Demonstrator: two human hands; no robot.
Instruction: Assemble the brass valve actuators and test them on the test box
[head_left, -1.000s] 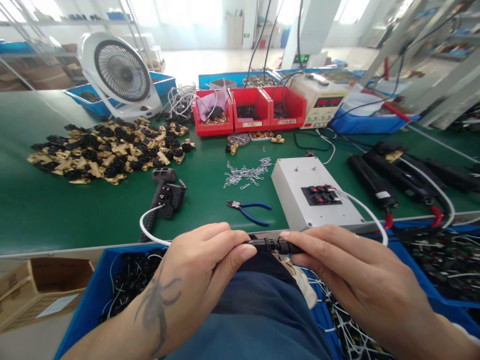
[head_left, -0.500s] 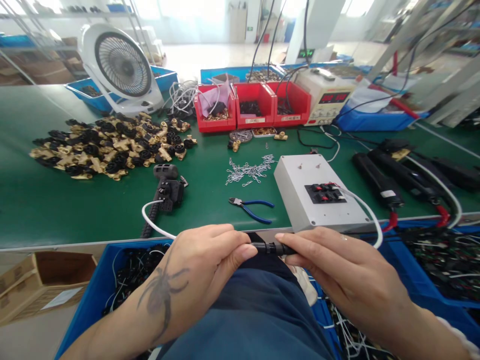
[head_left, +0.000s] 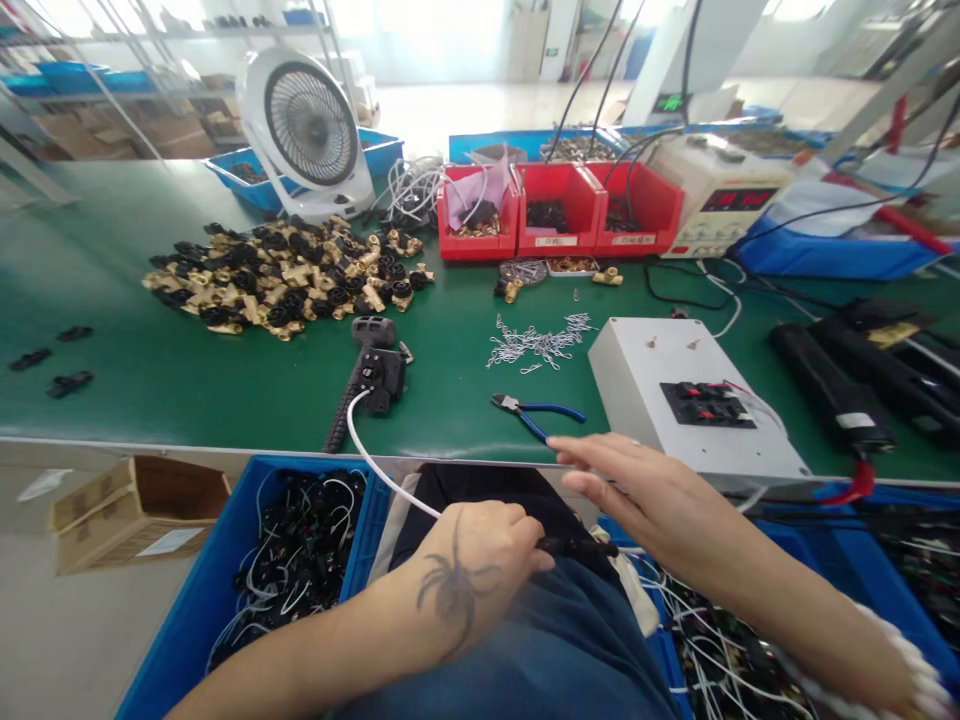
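My left hand (head_left: 487,555) is closed around a black cable connector (head_left: 581,547) low over my lap. A white cable (head_left: 382,475) runs from that hand up to a black ribbed handle with a boxy block (head_left: 379,380), lying on the table. My right hand (head_left: 645,495) is off the connector, its fingers stretched out above the table's front edge. Its fingertips overlap the handle end of blue-handled cutting pliers (head_left: 536,410); whether they touch, I cannot tell. Behind the pliers lies a heap of small metal clips (head_left: 536,342).
A grey switch box (head_left: 637,390) stands right of the pliers. Brass fittings with black caps (head_left: 292,275) are piled back left, before a white fan (head_left: 311,125). Red bins (head_left: 555,240) and a power supply (head_left: 727,200) line the back. A blue crate (head_left: 199,560) sits below the edge.
My right hand has let go of the connector and moved up to the table's edge. My left hand, still holding the connector, has dropped lower. The view has swung left.
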